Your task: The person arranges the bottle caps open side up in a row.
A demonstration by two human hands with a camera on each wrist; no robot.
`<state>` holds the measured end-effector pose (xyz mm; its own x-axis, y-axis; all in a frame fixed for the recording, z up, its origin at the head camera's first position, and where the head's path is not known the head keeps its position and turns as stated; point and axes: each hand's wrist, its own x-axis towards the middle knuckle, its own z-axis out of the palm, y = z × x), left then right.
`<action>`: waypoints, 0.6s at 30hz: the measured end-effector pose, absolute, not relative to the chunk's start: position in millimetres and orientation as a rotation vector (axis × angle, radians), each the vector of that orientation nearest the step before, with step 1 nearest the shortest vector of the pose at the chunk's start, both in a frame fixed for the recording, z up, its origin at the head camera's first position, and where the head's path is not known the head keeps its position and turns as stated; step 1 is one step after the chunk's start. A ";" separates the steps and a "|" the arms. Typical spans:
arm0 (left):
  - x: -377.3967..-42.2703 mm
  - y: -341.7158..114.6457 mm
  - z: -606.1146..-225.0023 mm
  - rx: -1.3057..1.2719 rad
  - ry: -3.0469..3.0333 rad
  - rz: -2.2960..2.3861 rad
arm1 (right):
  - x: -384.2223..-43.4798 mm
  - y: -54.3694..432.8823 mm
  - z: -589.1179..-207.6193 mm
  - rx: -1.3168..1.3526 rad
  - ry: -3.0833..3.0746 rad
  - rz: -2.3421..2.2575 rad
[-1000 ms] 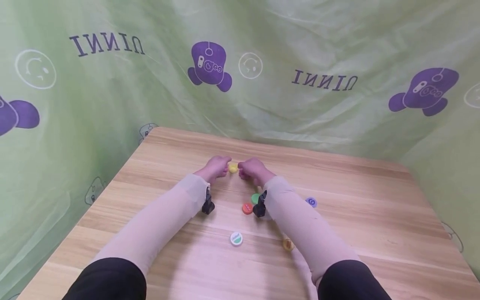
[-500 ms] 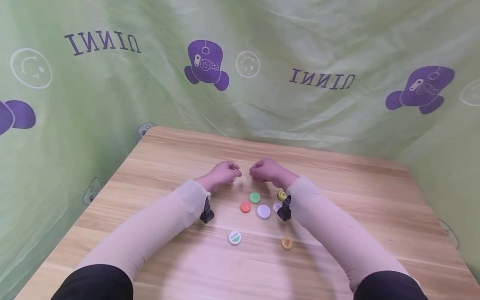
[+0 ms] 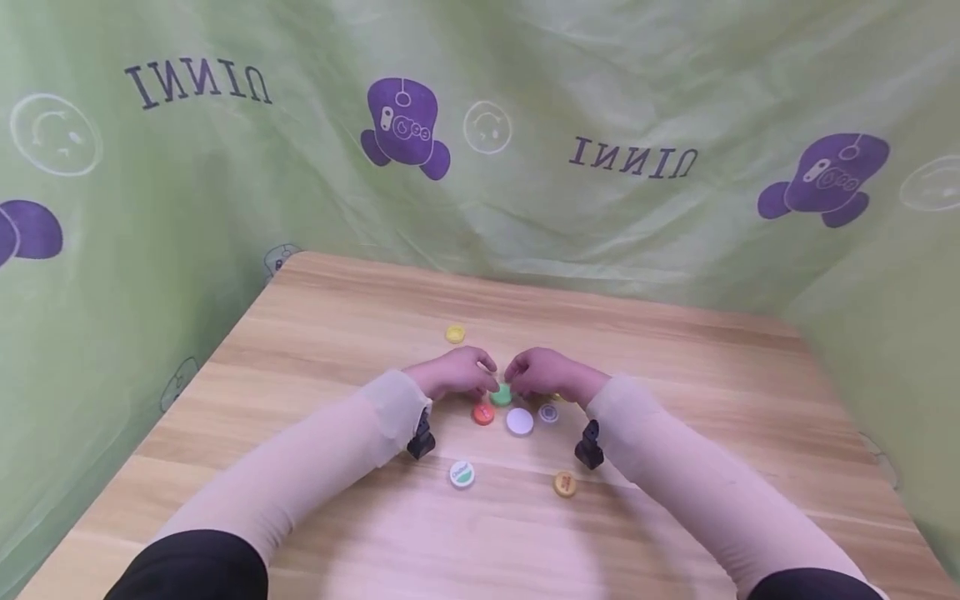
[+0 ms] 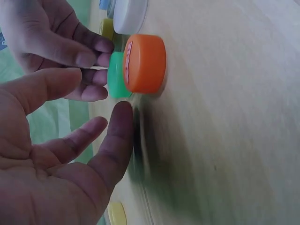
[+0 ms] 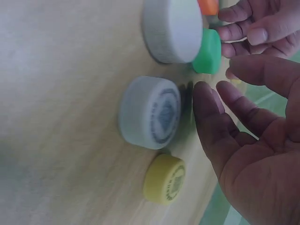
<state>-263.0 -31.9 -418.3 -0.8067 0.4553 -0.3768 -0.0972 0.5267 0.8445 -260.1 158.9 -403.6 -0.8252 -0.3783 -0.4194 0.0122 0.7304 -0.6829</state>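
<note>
My left hand (image 3: 459,372) and right hand (image 3: 549,372) face each other across a green bottle cap (image 3: 500,395), their fingers loosely bent. In the left wrist view, the left fingertips hover beside the green cap and an orange cap (image 4: 146,63) with red lettering. Right-hand fingertips (image 5: 205,91) are close to the green cap, past a large white cap (image 5: 173,30). A smaller printed white cap (image 5: 151,112) and a yellow cap (image 5: 165,179) lie beside the right hand. Neither hand grips anything. Another yellow cap (image 3: 455,334) lies beyond the left hand.
Closer to the body lie a white-and-green cap (image 3: 462,474) and an amber cap (image 3: 565,484). All rest on a wood-grain table (image 3: 315,333). A green printed curtain (image 3: 525,208) hangs behind and beside it.
Both hands let go of the far yellow cap, which stays at the back. They have come nearer the body and now flank the green cap; the view shifted slightly.
</note>
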 end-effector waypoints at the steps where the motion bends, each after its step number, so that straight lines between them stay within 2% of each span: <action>1: -262.9 -31.4 -420.0 0.289 2.194 1.255 | -258.8 158.0 -405.3 -0.279 2.387 -0.939; 18: -269.6 -23.9 -423.1 0.310 2.201 1.282 | -254.7 154.1 -416.8 -0.248 2.502 -0.885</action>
